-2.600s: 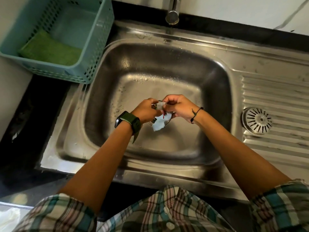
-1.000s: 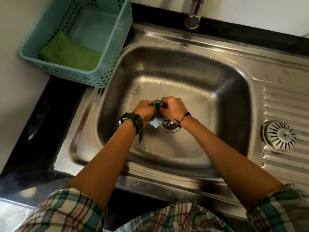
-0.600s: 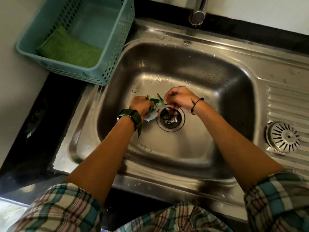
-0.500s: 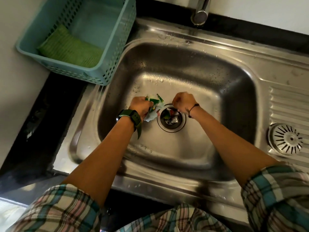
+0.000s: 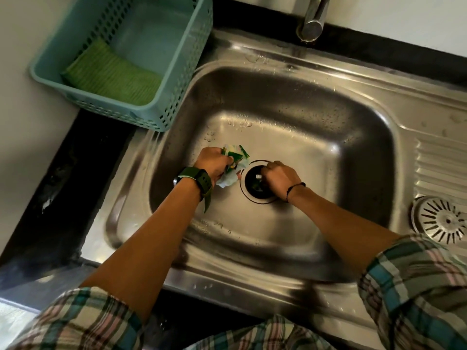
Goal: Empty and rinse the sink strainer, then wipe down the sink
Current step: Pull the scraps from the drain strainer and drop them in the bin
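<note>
Gripping scraps (image 5: 233, 164), left hand (image 5: 214, 162), one strainer (image 5: 451, 221)

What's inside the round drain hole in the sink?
In the drain hole a few small scraps show, green and pale. The right hand reaches in and covers the rest, so anything under its fingers is hidden.

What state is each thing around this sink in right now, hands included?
Left hand: grips a wad of scraps.
Right hand: fingers curled, reaching into the drain; what they hold is hidden.
Strainer: out of the drain, lying flat on the drainboard.
Sink: wet with droplets, no standing water.
Tap: no water running.
Basket: upright, holds a green cloth.
</note>
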